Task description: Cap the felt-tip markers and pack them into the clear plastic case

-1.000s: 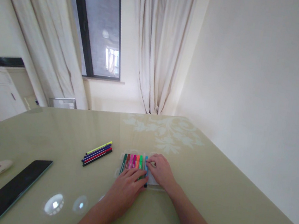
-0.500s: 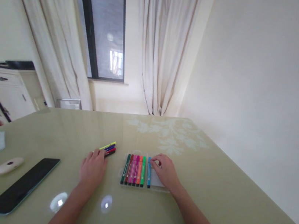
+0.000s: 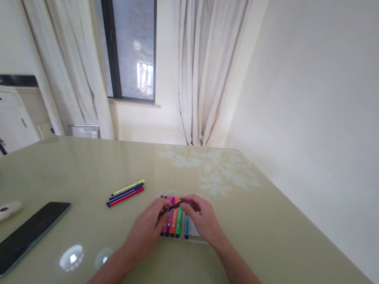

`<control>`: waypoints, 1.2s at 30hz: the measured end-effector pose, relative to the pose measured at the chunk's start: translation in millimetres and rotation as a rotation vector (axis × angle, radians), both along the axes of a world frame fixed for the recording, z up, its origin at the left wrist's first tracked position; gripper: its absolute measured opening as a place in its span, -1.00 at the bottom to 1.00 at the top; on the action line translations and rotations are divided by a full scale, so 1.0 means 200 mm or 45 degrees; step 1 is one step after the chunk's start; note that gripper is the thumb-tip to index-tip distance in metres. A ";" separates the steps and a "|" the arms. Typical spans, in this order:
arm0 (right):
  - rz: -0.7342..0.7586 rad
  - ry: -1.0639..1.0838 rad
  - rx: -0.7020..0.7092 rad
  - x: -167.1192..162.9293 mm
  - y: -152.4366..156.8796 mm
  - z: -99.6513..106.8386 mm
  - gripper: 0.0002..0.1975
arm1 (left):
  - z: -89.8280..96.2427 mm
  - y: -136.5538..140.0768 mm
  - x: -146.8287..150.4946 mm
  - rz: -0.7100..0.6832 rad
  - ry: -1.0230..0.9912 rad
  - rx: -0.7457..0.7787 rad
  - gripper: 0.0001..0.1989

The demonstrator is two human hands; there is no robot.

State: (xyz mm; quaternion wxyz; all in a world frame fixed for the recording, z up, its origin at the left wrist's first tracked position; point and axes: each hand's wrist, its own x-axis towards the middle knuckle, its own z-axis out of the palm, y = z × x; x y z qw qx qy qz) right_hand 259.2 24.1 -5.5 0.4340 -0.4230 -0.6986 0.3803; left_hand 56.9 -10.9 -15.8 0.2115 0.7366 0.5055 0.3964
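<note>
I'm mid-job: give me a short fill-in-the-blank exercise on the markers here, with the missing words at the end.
1. The slim marker in the left hand is coloured ____.
2. Among the loose slim markers on the glossy pale-green table, the one farthest from the person is ____.
3. The light-blue marker inside the clear plastic case lies beside a bright ____ one.
Missing words: black; yellow; green.

tabletop [image 3: 177, 276]: glossy, smooth; markers [image 3: 127, 193]: smooth plastic; case [image 3: 194, 230]: translucent plastic; curtain [image 3: 208, 60]: matt cloth; wall [image 3: 321, 109]: matt

Room in a home, long cream curtains [image 3: 206, 59], dark-framed window [image 3: 135, 26], white cabinet [image 3: 7, 119]
</note>
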 end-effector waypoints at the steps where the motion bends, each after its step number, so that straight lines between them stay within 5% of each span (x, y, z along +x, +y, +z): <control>1: 0.039 0.079 -0.041 -0.01 0.00 0.00 -0.70 | 0.00 -0.02 0.02 -0.044 -0.049 0.009 -0.83; 5: 0.002 0.274 -0.141 0.01 0.03 0.00 -0.69 | -0.01 -0.03 0.05 -0.090 -0.104 -0.012 -0.79; 11: -0.371 0.464 -0.119 0.15 0.12 0.01 -0.64 | -0.05 -0.03 0.02 -0.247 0.374 0.229 -0.78; 17: -0.352 0.121 -0.180 0.21 0.16 -0.04 -0.72 | -0.08 -0.08 0.11 -0.416 0.639 0.294 -0.52; 28: -0.390 -0.693 0.166 0.08 0.11 -0.10 -0.88 | -0.12 -0.07 0.14 -0.397 0.771 0.391 -0.65; 36: -0.375 -0.764 0.194 0.10 0.09 -0.08 -0.90 | -0.12 -0.06 0.14 -0.420 0.728 0.367 -0.65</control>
